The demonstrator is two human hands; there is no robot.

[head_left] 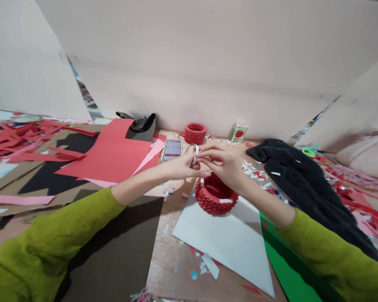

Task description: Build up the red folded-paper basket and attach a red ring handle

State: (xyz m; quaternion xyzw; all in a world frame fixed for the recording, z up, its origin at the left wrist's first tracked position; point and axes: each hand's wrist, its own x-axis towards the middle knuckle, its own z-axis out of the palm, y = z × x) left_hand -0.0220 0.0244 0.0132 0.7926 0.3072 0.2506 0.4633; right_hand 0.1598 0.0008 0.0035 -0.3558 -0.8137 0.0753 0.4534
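Observation:
A narrow white roll of tape [196, 152] is gripped in my left hand [183, 164], its fingers closed around the ring. My right hand [228, 165] meets it from the right, thumb and fingertips pinched at the edge of the tape; the exact bit between them is partly hidden. Below my hands sits a round red container [212, 203] built of folded paper pieces, open at the top. Small white strips [226, 201] stick to its rim. It rests on a white board [227, 239].
A smaller red paper container [195, 133] stands by the back wall, near a phone [172, 150] and a small carton [238, 131]. Red paper sheets [110, 155] lie left, a dark cloth [299, 188] right. Paper scraps [210, 265] litter the table.

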